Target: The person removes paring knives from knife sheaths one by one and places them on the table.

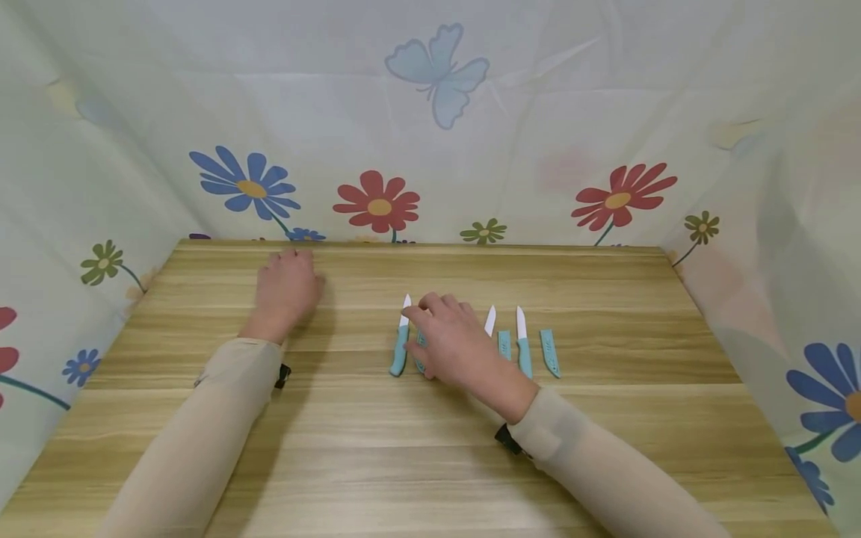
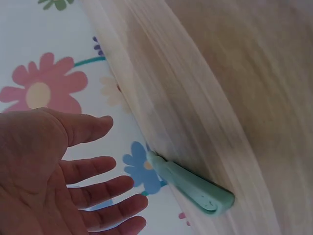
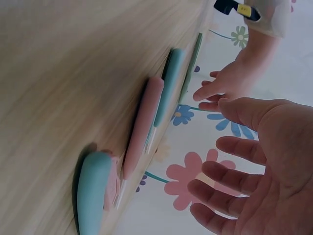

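Note:
My left hand (image 1: 289,288) is over the table's back left, fingers spread and holding nothing. Near it in the left wrist view lies a green handle (image 2: 195,186) with a hole in its end; from the head it is hidden. My right hand (image 1: 457,344), fingers loosely bent, hovers over a row of small knives and sheaths, covering some. A teal-handled knife (image 1: 400,347) with a white blade lies just left of it; another teal-handled knife (image 1: 523,344) and a teal sheath (image 1: 549,353) lie to its right. The right wrist view shows a pink handle (image 3: 144,127) and a pink sheath (image 3: 112,186).
Between the two knives, a white blade (image 1: 490,319) and a teal sheath (image 1: 504,344) show beside my right hand. The wood-grain table (image 1: 377,463) ends at the back against a flower-printed curtain (image 1: 309,112), which also hangs at both sides.

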A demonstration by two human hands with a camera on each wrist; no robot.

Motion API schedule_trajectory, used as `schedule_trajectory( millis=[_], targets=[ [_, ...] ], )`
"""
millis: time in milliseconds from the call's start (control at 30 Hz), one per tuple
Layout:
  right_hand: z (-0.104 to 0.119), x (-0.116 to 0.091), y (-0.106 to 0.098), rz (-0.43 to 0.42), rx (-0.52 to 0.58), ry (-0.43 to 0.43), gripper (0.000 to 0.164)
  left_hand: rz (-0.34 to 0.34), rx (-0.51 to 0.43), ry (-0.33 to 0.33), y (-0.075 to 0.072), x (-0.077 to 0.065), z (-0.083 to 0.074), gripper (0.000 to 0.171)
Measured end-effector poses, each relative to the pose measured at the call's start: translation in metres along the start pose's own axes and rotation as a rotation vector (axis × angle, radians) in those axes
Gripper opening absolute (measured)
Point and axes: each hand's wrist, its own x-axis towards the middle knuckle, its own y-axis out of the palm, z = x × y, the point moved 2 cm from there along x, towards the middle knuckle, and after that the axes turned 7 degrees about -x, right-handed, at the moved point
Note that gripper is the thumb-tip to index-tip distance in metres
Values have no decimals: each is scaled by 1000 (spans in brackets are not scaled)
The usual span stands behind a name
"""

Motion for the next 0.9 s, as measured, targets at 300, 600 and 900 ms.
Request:
schedule_trajectory(
  millis=[300,600,900],
  targets=[
    [5,-2,3,-37,-19,-21,52,59,2,-48,3,22,22,40],
    [8,-2,5,-34,-15,-23,51,90,35,-58,10,41,31,36],
    [8,0,6,-22,-24,-21,51,115,38,-90,14,54,36,37]
  ],
)
